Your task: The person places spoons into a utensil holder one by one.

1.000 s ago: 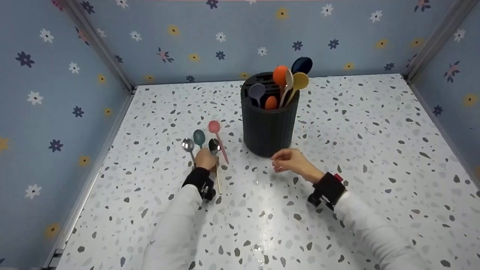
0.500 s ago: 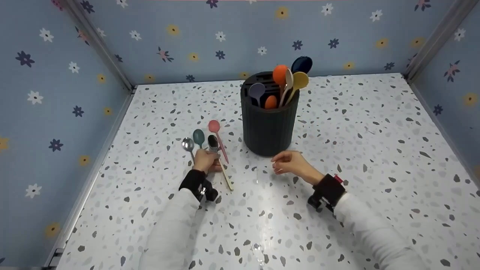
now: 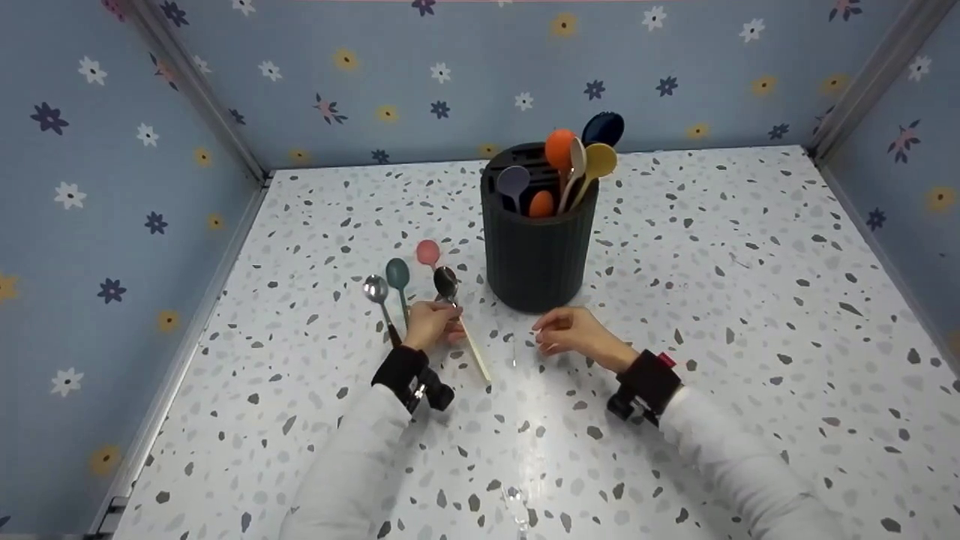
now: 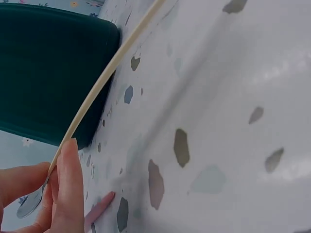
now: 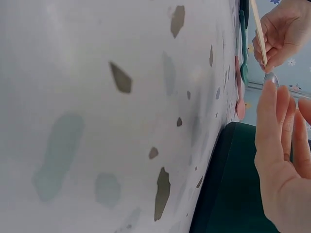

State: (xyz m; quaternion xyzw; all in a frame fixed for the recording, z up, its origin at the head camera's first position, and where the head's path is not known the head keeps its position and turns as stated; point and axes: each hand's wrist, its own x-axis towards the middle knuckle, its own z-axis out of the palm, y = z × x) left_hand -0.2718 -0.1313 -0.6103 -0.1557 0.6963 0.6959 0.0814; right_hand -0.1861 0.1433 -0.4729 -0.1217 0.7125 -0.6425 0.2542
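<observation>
Two bare hands reach over a speckled white table [image 3: 787,285], where we count four spoons to the left of one dark ribbed holder [image 3: 534,266]. The left hand [image 3: 431,324] pinches one of the four, a cream-handled spoon [image 3: 475,354], between thumb and fingers near the neck, where the handle meets a metal bowl. We see that spoon raised off the surface at a slant, its handle's shadow falling apart from it in the left wrist view; from above, its bowl covers part of a pink spoon [image 3: 428,253].

The other three lie on the table: the single pink one, one teal spoon [image 3: 399,279] and one metal spoon with a dark handle [image 3: 376,289], the latter two partly hidden by the left hand. The right hand [image 3: 581,335] holds nothing, its fingers loosely bent and slightly parted, just in front of the holder's base.

Standing in the holder's slotted top, we count six heads: two orange, the larger [image 3: 560,148] behind the smaller [image 3: 541,204], plus one purple-grey [image 3: 514,181], one cream [image 3: 577,157], one yellow [image 3: 601,160] and one dark blue [image 3: 604,129]. Two white sleeves and two black wristbands, one per arm, complete our count below three flower-patterned panels [image 3: 480,45].
</observation>
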